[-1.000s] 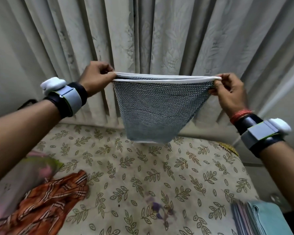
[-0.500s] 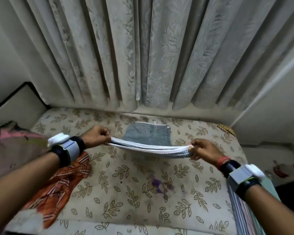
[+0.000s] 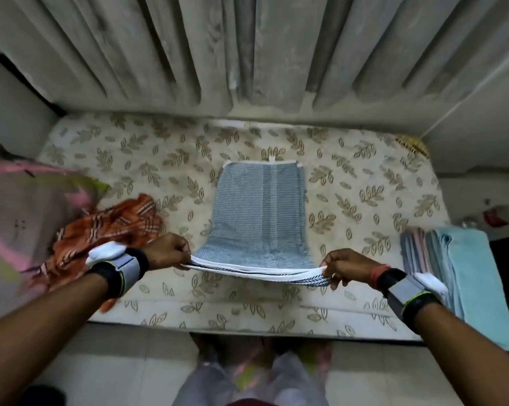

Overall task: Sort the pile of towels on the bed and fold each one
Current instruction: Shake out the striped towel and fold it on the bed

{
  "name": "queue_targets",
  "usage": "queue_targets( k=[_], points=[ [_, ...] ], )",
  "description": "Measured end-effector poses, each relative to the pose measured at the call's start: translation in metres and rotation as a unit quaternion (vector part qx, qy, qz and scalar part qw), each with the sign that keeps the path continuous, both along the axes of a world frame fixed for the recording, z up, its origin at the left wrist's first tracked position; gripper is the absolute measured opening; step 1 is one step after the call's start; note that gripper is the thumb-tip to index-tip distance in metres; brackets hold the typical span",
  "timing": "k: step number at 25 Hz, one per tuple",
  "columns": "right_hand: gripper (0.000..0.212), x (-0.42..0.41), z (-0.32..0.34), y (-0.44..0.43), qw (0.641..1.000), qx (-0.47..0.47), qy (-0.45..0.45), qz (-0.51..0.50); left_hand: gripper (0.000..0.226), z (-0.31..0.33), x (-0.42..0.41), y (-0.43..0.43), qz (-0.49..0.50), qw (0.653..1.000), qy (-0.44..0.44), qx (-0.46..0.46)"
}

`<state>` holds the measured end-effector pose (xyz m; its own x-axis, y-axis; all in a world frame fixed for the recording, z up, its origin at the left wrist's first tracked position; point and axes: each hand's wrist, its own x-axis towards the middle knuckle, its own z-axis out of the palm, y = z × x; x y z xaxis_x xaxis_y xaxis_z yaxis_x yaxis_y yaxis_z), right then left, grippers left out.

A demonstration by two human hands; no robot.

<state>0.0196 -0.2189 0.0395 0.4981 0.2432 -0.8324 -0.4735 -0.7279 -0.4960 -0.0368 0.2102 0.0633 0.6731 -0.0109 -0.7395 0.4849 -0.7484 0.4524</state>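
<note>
towel: blue-grey towel laid out flat on the bed, near edge lifted
left hand: pinching the near-left corner
right hand: pinching the near-right corner
stack: folded towels at right, looks like several

Blue-grey towel on bed, near edge between left hand and right hand.

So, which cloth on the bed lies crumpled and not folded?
The orange checked cloth beside the left hand. The blue-grey towel is held spread out, and the light blue stack at the right is folded.
</note>
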Motion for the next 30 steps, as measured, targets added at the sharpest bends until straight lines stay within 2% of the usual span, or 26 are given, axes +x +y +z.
queue_targets(
  k=[5, 7, 8, 11, 14, 15, 17, 19, 20, 22, 23, 24, 27, 30],
  points=[
    [0.012, -0.048, -0.077, 0.004, 0.993, -0.041, 0.104, 0.046, 0.006, -0.079, -0.048, 0.002, 0.006, 0.982, 0.183, -0.036],
    [0.007, -0.056, -0.099, 0.009, 0.993, -0.047, 0.102, 0.031, 0.01, -0.101, -0.055, 0.002, 0.012, 0.978, 0.205, -0.037],
    [0.013, -0.054, -0.109, 0.012, 0.995, -0.046, 0.084, 0.003, 0.013, -0.109, -0.052, 0.003, 0.035, 0.98, 0.193, -0.043],
    [0.008, -0.034, -0.142, 0.027, 0.995, -0.016, 0.048, -0.09, 0.014, -0.137, -0.023, 0.008, 0.093, 0.985, 0.126, -0.074],
    [0.008, 0.004, -0.187, 0.049, 0.993, -0.014, 0.009, -0.118, 0.011, -0.177, 0.024, 0.01, 0.13, 0.983, 0.089, -0.095],
    [0.008, 0.024, -0.213, 0.057, 0.992, -0.006, -0.023, -0.125, 0.012, -0.2, 0.046, 0.011, 0.128, 0.985, 0.069, -0.091],
    [0.003, 0.064, -0.257, 0.079, 0.982, -0.022, -0.147, -0.119, 0.016, -0.245, 0.089, 0.019, 0.137, 0.987, 0.023, -0.075],
    [0.022, 0.121, -0.308, 0.101, 0.935, -0.038, -0.331, -0.122, 0.012, -0.299, 0.148, 0.029, 0.14, 0.988, -0.035, -0.049],
    [0.032, 0.146, -0.32, 0.114, 0.91, -0.044, -0.395, -0.118, 0.021, -0.314, 0.174, 0.035, 0.136, 0.988, -0.068, -0.018],
    [0.047, 0.202, -0.368, 0.138, 0.866, -0.068, -0.49, -0.077, 0.05, -0.353, 0.234, 0.044, 0.157, 0.978, -0.138, 0.021],
    [0.049, 0.223, -0.382, 0.148, 0.843, -0.075, -0.53, -0.061, 0.056, -0.36, 0.26, 0.048, 0.173, 0.969, -0.175, 0.026],
    [0.047, 0.236, -0.395, 0.153, 0.815, -0.089, -0.571, -0.041, 0.052, -0.365, 0.283, 0.047, 0.183, 0.96, -0.209, 0.026],
    [0.047, 0.243, -0.427, 0.161, 0.749, -0.157, -0.644, -0.011, 0.036, -0.379, 0.343, 0.045, 0.193, 0.942, -0.273, -0.014],
    [0.048, 0.244, -0.427, 0.163, 0.739, -0.169, -0.652, -0.01, 0.025, -0.383, 0.383, 0.04, 0.128, 0.945, -0.298, -0.038]
  ],
)
